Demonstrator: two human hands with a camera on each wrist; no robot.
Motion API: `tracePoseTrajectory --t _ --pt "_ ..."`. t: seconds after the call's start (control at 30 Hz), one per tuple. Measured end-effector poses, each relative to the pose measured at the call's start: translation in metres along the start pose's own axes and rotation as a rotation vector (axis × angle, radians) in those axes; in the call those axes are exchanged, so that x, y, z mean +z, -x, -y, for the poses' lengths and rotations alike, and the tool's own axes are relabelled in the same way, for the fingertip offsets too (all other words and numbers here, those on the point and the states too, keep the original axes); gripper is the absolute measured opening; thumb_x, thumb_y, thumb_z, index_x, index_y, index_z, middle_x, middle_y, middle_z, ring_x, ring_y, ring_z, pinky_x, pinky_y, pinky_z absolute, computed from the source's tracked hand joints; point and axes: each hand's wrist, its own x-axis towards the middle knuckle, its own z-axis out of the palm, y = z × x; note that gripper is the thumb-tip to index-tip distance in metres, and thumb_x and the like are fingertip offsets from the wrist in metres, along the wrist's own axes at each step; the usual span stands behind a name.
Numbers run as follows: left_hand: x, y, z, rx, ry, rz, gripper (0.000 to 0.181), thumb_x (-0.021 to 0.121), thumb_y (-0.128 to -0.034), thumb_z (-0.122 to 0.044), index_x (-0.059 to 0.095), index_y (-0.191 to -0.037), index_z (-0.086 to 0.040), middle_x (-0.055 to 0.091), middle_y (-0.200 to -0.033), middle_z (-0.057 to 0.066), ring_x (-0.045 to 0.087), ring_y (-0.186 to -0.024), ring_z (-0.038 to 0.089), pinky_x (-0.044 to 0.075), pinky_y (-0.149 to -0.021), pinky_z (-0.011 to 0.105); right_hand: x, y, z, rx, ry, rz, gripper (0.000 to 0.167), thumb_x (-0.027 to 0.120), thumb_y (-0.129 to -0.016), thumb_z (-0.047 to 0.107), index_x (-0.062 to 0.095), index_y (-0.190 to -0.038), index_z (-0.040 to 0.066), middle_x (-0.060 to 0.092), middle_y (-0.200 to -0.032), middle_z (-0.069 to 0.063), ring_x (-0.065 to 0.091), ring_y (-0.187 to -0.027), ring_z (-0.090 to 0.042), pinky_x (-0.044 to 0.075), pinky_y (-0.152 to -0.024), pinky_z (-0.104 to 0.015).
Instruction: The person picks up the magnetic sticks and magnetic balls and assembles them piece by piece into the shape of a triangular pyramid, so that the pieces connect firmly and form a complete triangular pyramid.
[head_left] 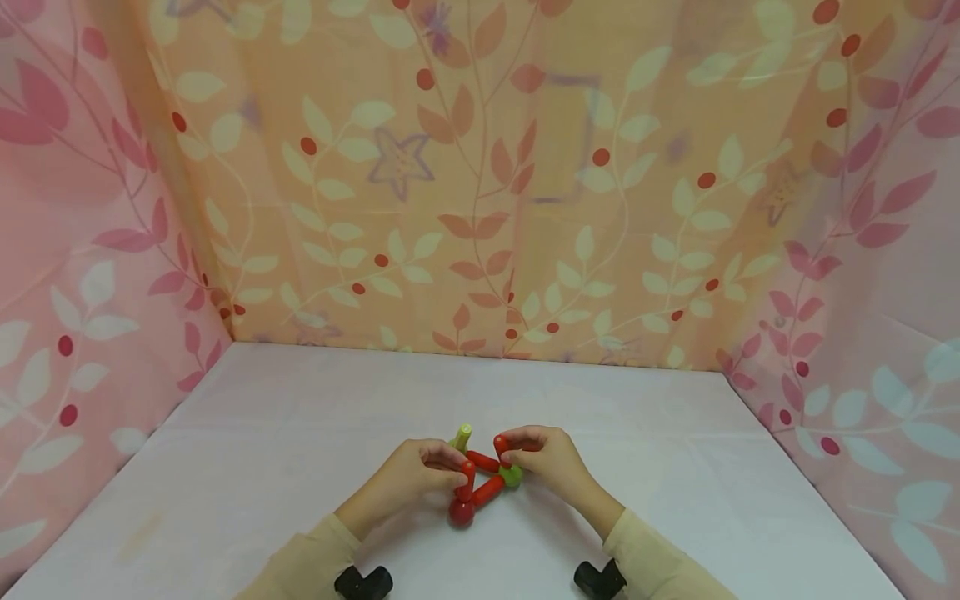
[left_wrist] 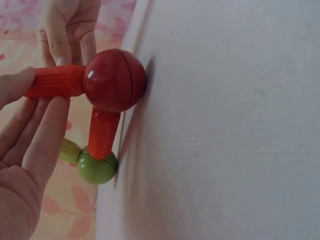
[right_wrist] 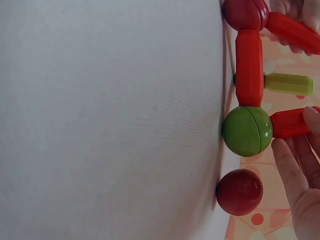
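A toy frame of balls and ribbed rods stands on the white table [head_left: 585, 400]. My left hand [head_left: 420, 475] pinches an upright red rod [left_wrist: 55, 81] between thumb and fingers; its foot meets the red ball [head_left: 462, 513]. My right hand [head_left: 547, 458] pinches another upright red rod [right_wrist: 289, 123] on the green ball [right_wrist: 246, 131]. A lying red rod [head_left: 489, 492] joins these balls, and a second lying red rod [head_left: 482, 461] runs toward the back left. A yellow-green rod [head_left: 464, 435] stands upright there, its base partly hidden by my left hand.
Another red ball [right_wrist: 240, 192] sits beyond the green one in the right wrist view; I cannot tell whether it is joined. Black wrist mounts [head_left: 364, 582] show below the sleeves. Patterned cloth walls [head_left: 480, 183] enclose the table's back and sides.
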Motion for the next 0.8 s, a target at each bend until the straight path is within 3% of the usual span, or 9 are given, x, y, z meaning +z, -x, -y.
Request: tracePoseTrajectory --t 0.33,0.57,0.8 --pt "0.0023 -0.0022 0.0024 -0.008 -0.001 -0.014 0.027 0.080 -0.0820 -0.017 0.072 -0.105 -0.004 0.076 -0.098 0.004 0.068 -0.090 0.010 0.052 -0.084 0.026 0.0015 0.0007 0.0005 -0.020 0.034 -0.009 0.029 0.078 -0.084 0.014 0.074 -0.110 0.003 0.075 -0.105 -0.014 0.072 -0.091 -0.020 0.059 -0.077 -0.025" --pt "0.0027 -0.0029 0.0034 -0.023 -0.013 -0.025 0.028 0.080 -0.0817 -0.018 0.073 -0.105 -0.005 0.075 -0.097 0.003 0.067 -0.090 0.010 0.051 -0.084 0.026 0.0008 0.0027 0.0002 -0.038 0.018 0.029 0.027 0.076 -0.086 0.012 0.074 -0.111 0.003 0.075 -0.107 -0.015 0.071 -0.091 -0.023 0.057 -0.076 -0.022" --pt "0.0024 -0.0029 0.0046 -0.011 0.005 -0.025 0.029 0.080 -0.0823 -0.018 0.073 -0.106 -0.004 0.076 -0.099 0.004 0.068 -0.090 0.010 0.052 -0.083 0.025 0.0007 0.0052 0.0037 -0.039 0.038 0.028 0.026 0.077 -0.085 0.015 0.076 -0.110 0.007 0.075 -0.109 -0.011 0.064 -0.096 -0.018 0.053 -0.073 -0.018"
